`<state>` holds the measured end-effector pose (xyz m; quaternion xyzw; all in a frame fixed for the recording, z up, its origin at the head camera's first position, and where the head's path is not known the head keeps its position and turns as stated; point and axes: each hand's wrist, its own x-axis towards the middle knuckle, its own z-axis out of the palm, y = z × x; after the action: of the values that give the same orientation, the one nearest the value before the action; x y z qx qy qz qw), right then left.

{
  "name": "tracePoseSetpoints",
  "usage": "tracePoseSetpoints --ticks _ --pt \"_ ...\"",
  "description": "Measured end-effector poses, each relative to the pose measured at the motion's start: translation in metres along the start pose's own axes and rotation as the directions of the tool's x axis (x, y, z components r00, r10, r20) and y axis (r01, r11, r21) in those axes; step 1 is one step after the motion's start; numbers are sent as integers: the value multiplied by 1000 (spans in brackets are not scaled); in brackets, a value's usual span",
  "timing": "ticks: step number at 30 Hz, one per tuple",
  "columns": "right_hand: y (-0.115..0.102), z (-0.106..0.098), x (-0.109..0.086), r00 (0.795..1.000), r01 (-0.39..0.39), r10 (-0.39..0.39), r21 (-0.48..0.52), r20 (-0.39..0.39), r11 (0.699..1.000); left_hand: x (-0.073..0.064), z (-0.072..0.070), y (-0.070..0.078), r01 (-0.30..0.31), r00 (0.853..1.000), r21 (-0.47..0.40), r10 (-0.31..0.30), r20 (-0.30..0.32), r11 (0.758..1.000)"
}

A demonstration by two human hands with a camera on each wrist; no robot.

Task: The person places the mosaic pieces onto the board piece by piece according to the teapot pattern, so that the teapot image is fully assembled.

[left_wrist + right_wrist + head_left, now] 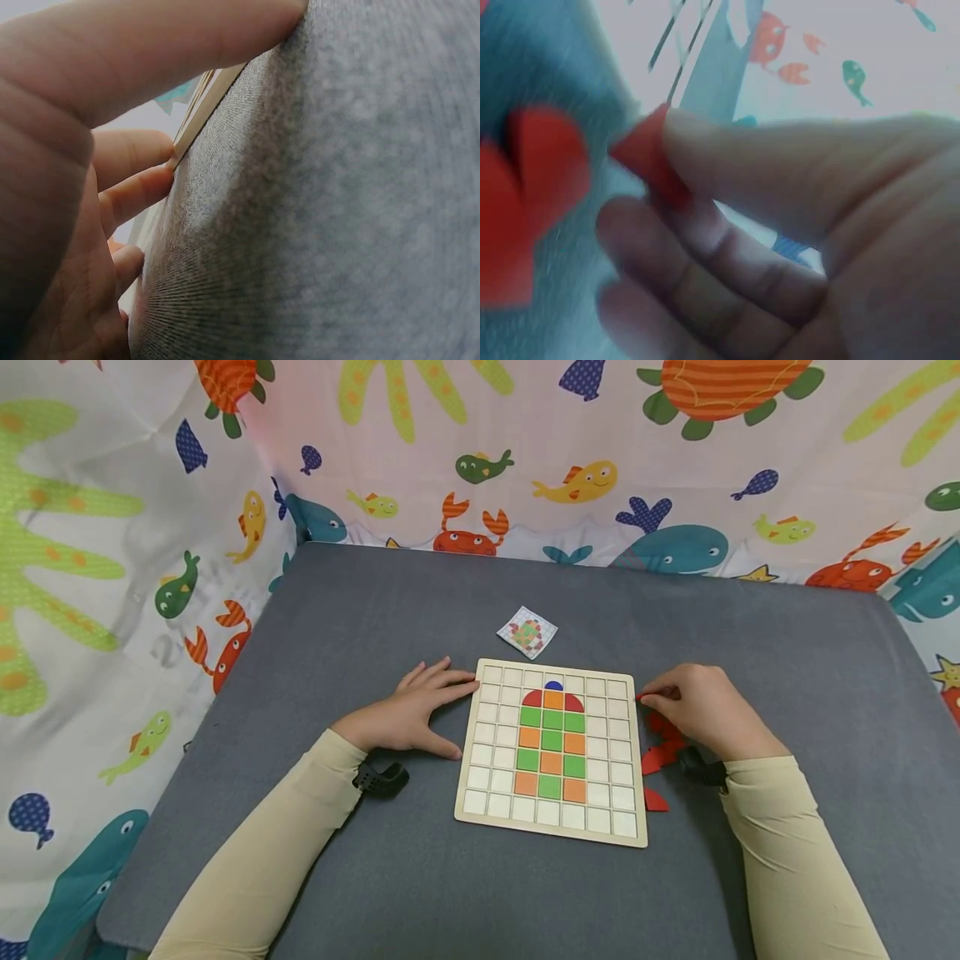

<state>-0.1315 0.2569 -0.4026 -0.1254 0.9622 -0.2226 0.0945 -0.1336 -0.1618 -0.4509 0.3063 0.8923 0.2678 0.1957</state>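
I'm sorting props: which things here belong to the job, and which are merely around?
Likely the job's:
- grid board with coloured tiles
- red piece in right hand
- loose red pieces
- picture card

Probably merely around:
- patterned cloth
- black wrist devices

In the right wrist view, the fingers [742, 157] of the right hand [697, 714] cover part of a blurred red piece [646, 152], and the left edge crops the loose red pieces [551, 169]; in the head view, that hand partly hides them. Finer print on the card [527, 632] is too small to make out.
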Motion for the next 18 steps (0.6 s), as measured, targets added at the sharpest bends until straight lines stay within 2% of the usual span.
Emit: tracePoseSetpoints --ticks 6,14,18 --pt "-17 2 -2 998 -7 4 38 67 999 0 0 0 -2 1000 0 2 -4 1000" --pt "-30 8 -3 994 67 -73 69 86 995 1 1 -2 -1 1000 11 1 -1 1000" --pt "-35 11 -4 992 71 -78 77 103 995 0 1 -2 -7 1000 6 7 -4 1000"
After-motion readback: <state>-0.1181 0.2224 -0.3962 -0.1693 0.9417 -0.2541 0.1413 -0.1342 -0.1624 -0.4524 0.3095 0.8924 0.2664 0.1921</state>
